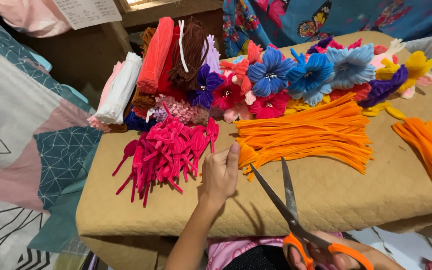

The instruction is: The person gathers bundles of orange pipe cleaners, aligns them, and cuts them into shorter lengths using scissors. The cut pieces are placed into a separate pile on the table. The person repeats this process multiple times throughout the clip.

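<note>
Your left hand (220,172) has its fingers clamped on the near ends of the orange pipe cleaners (306,137), which lie fanned across the middle of the tan worktop (326,200). Your right hand (336,255) grips the open orange-handled scissors (288,205), blades just beside that bundle. Pink pieces (163,152) lie left.

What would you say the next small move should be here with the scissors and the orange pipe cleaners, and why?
Probably bring the scissors forward to the near ends of the orange pipe cleaners. The left hand already pinches those ends at the pile's left tip, and the right hand holds the scissors with blades open, pointing toward that spot but apart from it.
</note>
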